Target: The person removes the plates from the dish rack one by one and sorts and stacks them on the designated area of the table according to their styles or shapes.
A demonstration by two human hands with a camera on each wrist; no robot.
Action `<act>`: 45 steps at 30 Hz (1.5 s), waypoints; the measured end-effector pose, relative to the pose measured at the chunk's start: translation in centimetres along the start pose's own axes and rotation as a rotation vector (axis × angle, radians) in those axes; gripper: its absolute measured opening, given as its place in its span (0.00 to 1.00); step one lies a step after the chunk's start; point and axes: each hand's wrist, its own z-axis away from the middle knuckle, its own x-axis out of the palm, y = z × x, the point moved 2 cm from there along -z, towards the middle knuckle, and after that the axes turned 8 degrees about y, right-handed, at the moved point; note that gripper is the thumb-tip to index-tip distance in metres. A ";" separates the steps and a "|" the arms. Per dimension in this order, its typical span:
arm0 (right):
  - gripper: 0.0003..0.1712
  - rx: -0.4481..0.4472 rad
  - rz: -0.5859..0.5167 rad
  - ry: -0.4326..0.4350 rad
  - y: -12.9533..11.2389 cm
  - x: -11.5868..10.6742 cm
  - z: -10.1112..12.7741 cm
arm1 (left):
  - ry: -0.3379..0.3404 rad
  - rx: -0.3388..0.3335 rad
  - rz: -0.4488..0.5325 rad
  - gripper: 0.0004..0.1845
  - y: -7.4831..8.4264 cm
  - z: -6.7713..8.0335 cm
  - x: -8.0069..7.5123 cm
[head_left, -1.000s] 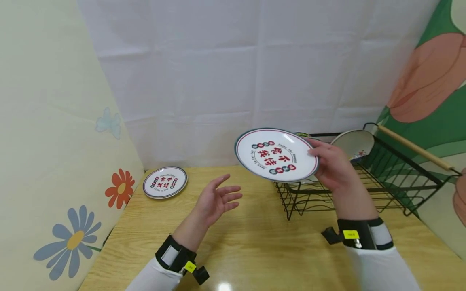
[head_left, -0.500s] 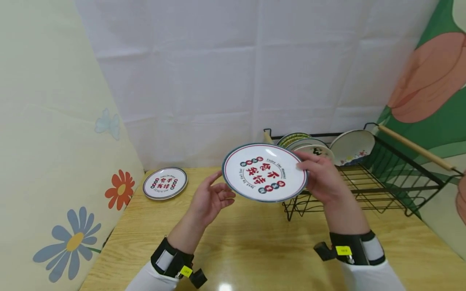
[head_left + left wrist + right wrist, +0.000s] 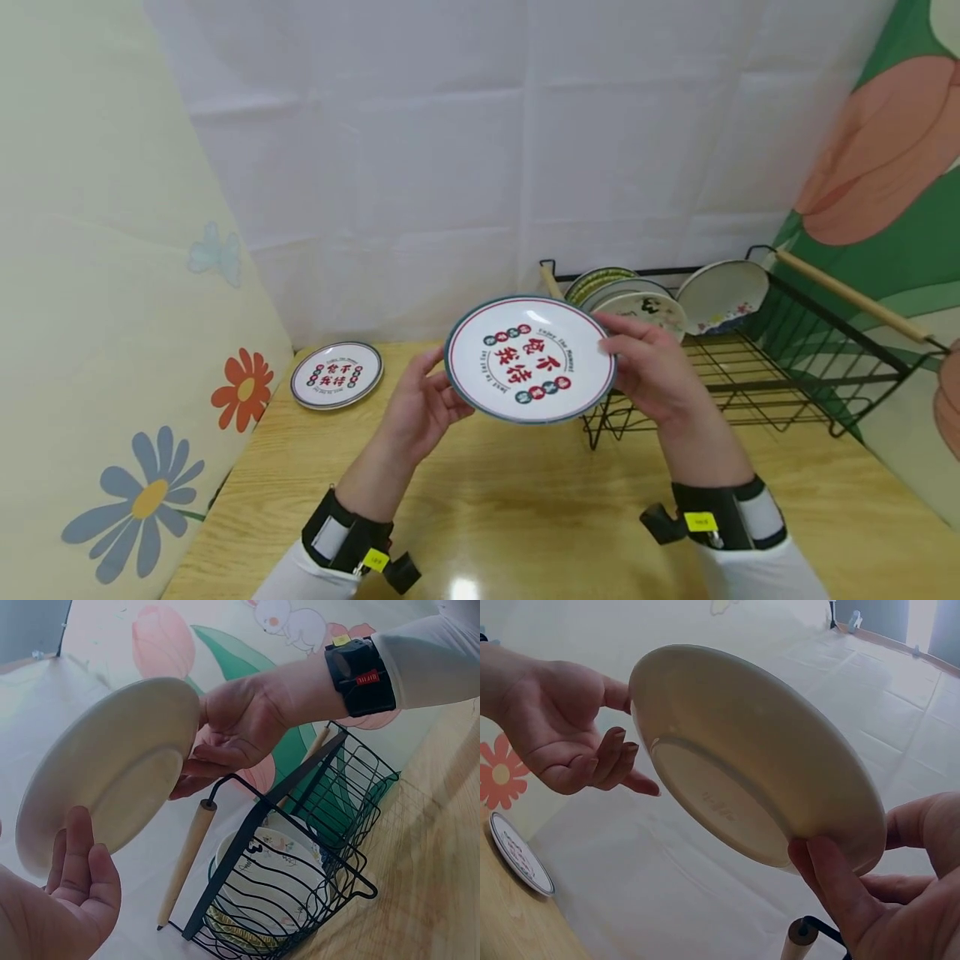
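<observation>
White plate (image 3: 529,360) – red lettering, green rim, matching smaller plate (image 3: 337,376), black wire rack (image 3: 757,375), wooden table (image 3: 540,508)

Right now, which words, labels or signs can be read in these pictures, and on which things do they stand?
Held plate: large red Chinese characters, "不", "侍"; the rest and the small ring of text are too blurred.
Plate on the table: same red design, too small to read.
Right wristband: red label, too small to read.
Yellow wrist tags: too small.
Plate underside: embossed mark, unreadable.

Red Chinese characters "食不我待" on held plate (image 3: 531,359) and table plate (image 3: 337,375).
</observation>
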 end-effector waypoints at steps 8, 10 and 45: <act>0.28 0.001 0.001 -0.009 0.0 0.2 0.2 | -0.046 0.022 -0.007 0.22 0.5 0.4 0.2; 0.28 -0.006 0.008 -0.015 0.0 0.4 0.3 | -0.063 0.017 -0.020 0.24 0.6 0.6 0.2; 0.18 -0.042 -0.006 -0.087 0.6 1.1 0.8 | -0.347 -0.055 -0.005 0.25 1.5 1.6 -0.6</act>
